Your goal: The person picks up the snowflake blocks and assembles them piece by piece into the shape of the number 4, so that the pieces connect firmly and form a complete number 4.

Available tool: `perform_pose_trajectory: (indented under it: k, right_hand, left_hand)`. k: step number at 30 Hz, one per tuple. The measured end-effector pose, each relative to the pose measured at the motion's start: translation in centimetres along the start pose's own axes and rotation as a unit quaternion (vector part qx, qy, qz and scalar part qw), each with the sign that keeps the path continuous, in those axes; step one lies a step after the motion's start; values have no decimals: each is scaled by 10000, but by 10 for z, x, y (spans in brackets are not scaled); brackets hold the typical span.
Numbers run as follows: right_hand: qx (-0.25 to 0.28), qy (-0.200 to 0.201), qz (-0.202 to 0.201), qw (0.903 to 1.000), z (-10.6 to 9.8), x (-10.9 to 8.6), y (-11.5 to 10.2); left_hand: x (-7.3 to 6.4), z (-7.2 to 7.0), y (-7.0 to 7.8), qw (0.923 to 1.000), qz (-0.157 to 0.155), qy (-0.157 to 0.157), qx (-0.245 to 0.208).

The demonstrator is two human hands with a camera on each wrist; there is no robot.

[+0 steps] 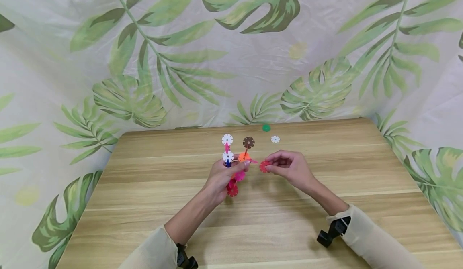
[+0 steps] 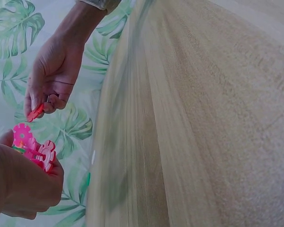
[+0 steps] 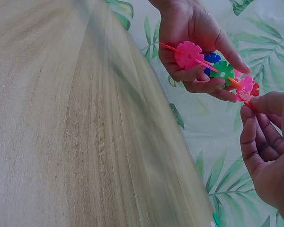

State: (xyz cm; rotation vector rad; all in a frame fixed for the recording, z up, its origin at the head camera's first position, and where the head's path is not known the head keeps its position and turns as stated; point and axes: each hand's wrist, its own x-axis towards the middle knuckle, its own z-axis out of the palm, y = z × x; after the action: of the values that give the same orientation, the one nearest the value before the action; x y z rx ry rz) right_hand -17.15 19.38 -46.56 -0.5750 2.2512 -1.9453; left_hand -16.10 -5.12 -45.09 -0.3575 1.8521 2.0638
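Observation:
My left hand (image 1: 221, 177) grips a chain of notched plastic discs, white, brown, orange, pink, red and blue, linked edge to edge. A white disc (image 1: 227, 139) and a brown disc (image 1: 248, 142) stick up beyond the fingers, while a red disc (image 1: 232, 190) hangs below the palm. In the right wrist view a green disc (image 3: 223, 72) of the chain also shows. Between thumb and fingertips my right hand (image 1: 293, 169) pinches a single red disc (image 1: 264, 166), just right of a pink disc (image 1: 253, 161) seen edge-on.
On the wooden table (image 1: 144, 204), a loose green disc (image 1: 266, 128) and a loose white disc (image 1: 275, 139) lie near the back edge. Behind it hangs a leaf-printed cloth (image 1: 253, 72). Each wrist bears a black camera (image 1: 330, 233).

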Motion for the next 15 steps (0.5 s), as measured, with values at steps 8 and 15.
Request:
perform_pose_trajectory:
  k: [8, 15]
  right_hand:
    - [-45, -39, -203, 9998, 2, -1, -2]
    - [-120, -66, -161, 9998, 2, -2, -5]
  left_hand:
    - [-1, 2, 0, 9999, -33, -59, 95]
    - [-1, 3, -1, 9996, 48, -103, 252]
